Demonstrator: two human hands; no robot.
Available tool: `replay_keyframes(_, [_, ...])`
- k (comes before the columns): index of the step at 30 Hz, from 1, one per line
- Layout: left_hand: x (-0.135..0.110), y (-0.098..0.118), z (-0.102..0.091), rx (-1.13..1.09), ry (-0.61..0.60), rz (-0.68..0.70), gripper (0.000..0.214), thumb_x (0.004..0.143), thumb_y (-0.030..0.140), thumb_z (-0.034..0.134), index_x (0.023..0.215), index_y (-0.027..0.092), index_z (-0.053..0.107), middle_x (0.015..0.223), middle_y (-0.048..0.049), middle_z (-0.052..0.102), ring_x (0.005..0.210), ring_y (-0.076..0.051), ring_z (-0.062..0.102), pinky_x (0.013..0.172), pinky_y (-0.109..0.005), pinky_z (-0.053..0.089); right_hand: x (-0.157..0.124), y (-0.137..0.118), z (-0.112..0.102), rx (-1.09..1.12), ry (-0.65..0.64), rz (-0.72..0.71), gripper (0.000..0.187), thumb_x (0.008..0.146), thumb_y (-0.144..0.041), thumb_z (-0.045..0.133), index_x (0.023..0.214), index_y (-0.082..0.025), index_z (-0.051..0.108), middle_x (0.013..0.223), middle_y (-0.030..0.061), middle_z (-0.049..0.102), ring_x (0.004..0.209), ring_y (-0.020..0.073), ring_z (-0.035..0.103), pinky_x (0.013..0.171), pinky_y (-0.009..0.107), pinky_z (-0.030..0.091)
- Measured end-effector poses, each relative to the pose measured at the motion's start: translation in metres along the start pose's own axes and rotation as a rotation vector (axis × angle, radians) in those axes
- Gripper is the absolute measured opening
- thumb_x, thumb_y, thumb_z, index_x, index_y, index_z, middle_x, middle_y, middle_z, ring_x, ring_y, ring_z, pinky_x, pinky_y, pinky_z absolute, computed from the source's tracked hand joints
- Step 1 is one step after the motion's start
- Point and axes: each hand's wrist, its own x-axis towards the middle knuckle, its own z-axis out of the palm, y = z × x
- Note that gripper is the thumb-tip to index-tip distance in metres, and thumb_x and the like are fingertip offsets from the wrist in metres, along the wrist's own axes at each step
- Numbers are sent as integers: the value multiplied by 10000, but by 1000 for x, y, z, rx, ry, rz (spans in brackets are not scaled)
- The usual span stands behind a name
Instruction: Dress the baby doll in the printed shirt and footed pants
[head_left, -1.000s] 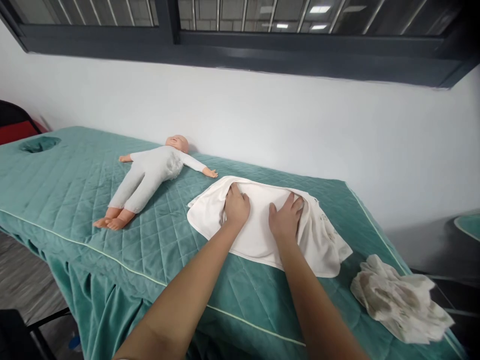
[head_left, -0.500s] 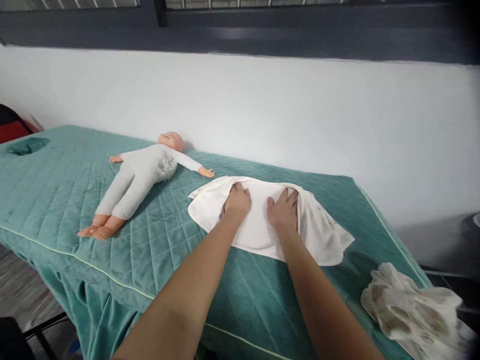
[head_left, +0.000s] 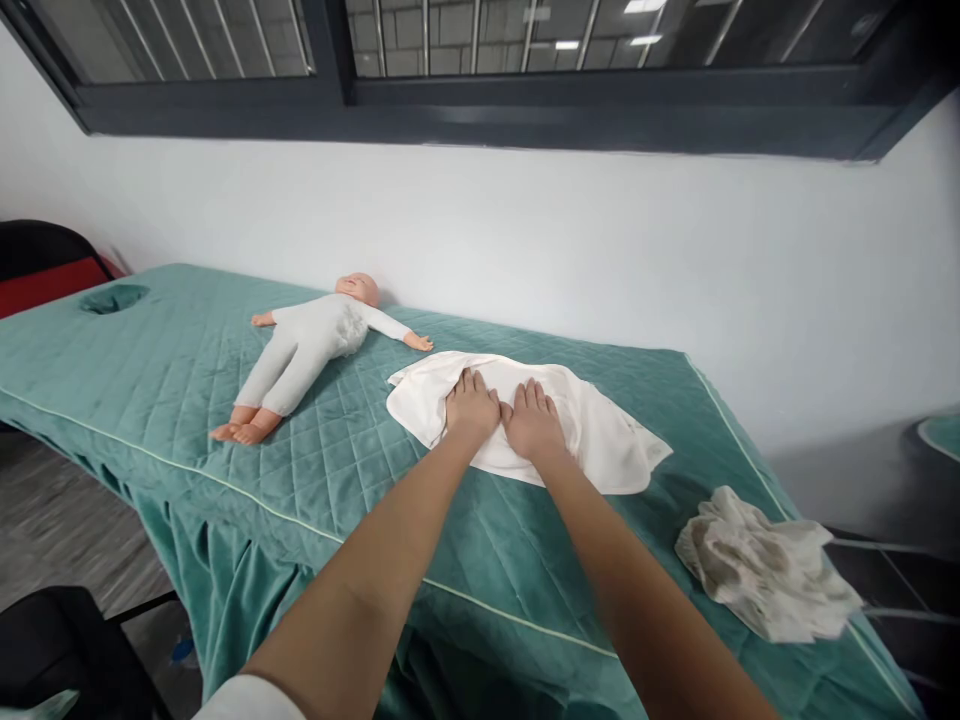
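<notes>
A white cloth garment or towel (head_left: 611, 440) lies spread on the green quilted bed; its exact kind I cannot make out. My left hand (head_left: 472, 405) rests flat on its middle, fingers stretched toward the wall. Close beside it, my right hand (head_left: 534, 418) presses on the cloth with its fingers apart, the two thumbs nearly meeting. Folds of the cloth bunch around both hands. To the left, a baby doll (head_left: 304, 340) in a white suit lies on its back, one arm reaching close to the cloth.
The green quilted bed (head_left: 337, 490) runs along the white wall, with a face hole (head_left: 114, 299) at its left end. A crumpled off-white cloth (head_left: 765, 565) lies near the right edge. A black and red chair (head_left: 52, 265) stands at the far left, and a black seat (head_left: 64, 650) at lower left.
My hands have come closer together on the white cloth, the right one moving left and out from under the fold. The view has tilted up, showing more of the window.
</notes>
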Motion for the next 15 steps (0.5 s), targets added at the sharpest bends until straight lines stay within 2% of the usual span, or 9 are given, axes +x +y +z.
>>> replay_keyframes(5, [-27,-5,-1,45,11,93,619,1014,376,264,1541,73,384,1666,-176,254,1566,-294,204,1262,-498,228,-28,-8,-4,-3,2,-36,619,1057,-358,224,1567,-20,316,1663,190,208,1554,288,184,1238,444,176])
replay_keyframes(8, [-50,-11,-5,27,10,165,582,1014,385,298,1513,125,446,1650,-161,308,1559,-321,217,1263,-552,198,-55,-10,-5,13,45,-82,589,1054,-356,268,1553,-59,368,1649,178,264,1541,279,233,1230,450,203])
replay_keyframes(10, [-67,-19,-9,-31,31,242,574,1010,385,335,1520,141,430,1635,-160,341,1542,-318,269,1261,-549,220,-78,-10,-5,31,91,-118,574,1052,-371,299,1534,-80,412,1636,172,303,1530,282,263,1220,462,227])
replay_keyframes(13, [-82,-41,-20,-189,143,400,580,999,341,384,1550,163,355,1615,-134,390,1504,-261,354,1253,-482,289,-113,-5,-4,60,151,-185,540,1055,-374,315,1503,-112,466,1620,154,351,1517,283,292,1210,479,252])
replay_keyframes(15, [-79,-66,-30,-277,281,401,545,982,289,413,1516,182,399,1564,-119,460,1471,-243,396,1245,-454,313,-132,6,-4,91,182,-236,519,1053,-385,343,1477,-130,497,1606,138,384,1499,286,323,1202,483,278])
